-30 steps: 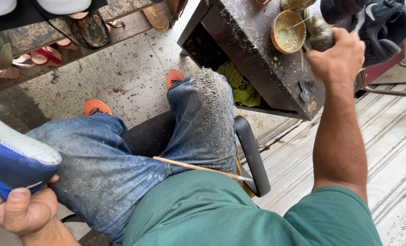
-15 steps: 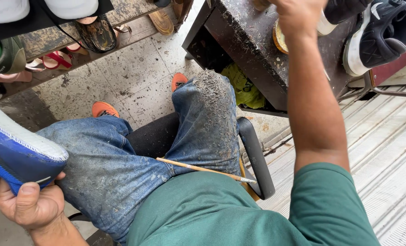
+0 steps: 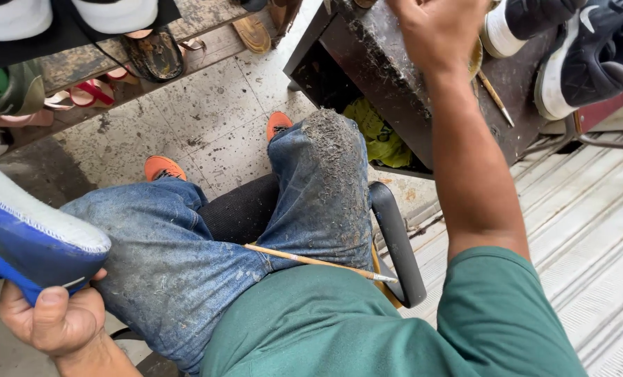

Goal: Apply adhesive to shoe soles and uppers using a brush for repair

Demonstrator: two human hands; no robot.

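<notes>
The person is sitting in a black chair (image 3: 395, 237), holding a blue shoe with a white sole (image 3: 25, 237) out to the side in the left hand (image 3: 53, 318), fingers and thumb wrapped under its toe end. The right hand (image 3: 437, 31) is stretching up over the dark, scuffed counter (image 3: 395, 77); it lies partly past the frame edge, so I cannot tell whether it is closed on anything. A thin brush (image 3: 318, 262) is lying across the lap on the dusty jeans (image 3: 186, 258), and another is resting on the counter just beside the forearm. It looks like a fetching step in shoe repair. The reach calls for a sure grip on something small while the shoe is kept steady.
</notes>
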